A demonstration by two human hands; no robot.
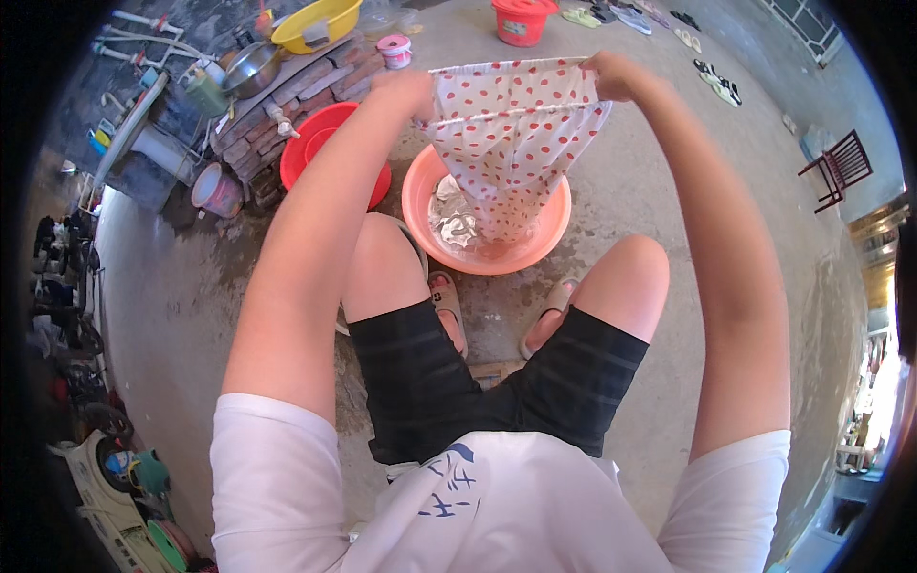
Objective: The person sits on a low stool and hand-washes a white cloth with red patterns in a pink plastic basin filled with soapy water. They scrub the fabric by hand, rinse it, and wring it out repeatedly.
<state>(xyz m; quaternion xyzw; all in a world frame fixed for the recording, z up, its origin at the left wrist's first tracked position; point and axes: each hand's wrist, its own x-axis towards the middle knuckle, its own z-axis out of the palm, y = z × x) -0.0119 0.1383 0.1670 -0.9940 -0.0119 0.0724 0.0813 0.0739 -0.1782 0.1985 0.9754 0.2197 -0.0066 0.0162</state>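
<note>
A white cloth garment with red dots [512, 143] is stretched open between my hands, its gathered edge at the top. My left hand [412, 93] grips its left top corner, and my right hand [609, 75] grips the right top corner. The garment's lower end hangs into an orange plastic basin [558, 229] on the floor in front of my feet. Whitish wet material or sudsy water [455, 215] shows in the basin's left part; whether more cloth lies under it I cannot tell.
A red basin [308, 136] stands left of the orange one, beside a low brick ledge [251, 136] bearing a steel bowl [252, 70] and a yellow basin [337, 29]. A red lidded bucket [519, 29] and pairs of slippers [718, 82] are farther off. A wooden chair [845, 165] stands at right.
</note>
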